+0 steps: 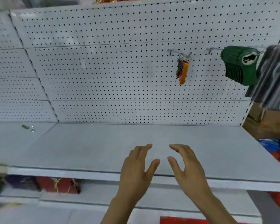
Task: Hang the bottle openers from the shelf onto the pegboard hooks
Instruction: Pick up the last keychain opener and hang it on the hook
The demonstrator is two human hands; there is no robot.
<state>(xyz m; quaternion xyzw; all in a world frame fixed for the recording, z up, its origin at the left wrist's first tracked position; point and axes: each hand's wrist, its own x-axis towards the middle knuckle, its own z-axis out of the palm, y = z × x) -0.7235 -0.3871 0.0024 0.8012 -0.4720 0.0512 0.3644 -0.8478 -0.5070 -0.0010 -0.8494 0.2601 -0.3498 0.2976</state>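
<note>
The bottle openers [182, 71] hung in a small bunch on a pegboard hook [180, 53], far and to the right of me, their key rings threaded over the wire and the flat coloured bars dangling below, an orange one nearest. I judged them light, stiff metal strips, smooth and a bit slippery on the faces, so the ring or the narrow edges would have been the place to pinch, with the ring held open toward the hook tip. One small green piece with a ring [27, 127] lay on the shelf [90, 147] at far left, well apart from the bunch; it was too small for me to be sure it was another opener, though I guessed so.

My left hand [137, 167] and right hand [187, 165] hovered side by side over the near edge of the shelf, fingers [143, 150] loose and nearly straight, holding nothing. The pegboard [103, 70] ran across the back. To the right of the openers, a second hook carried green packets [239, 65], and grey packs [271, 75] hung nearer at the right edge.
</note>
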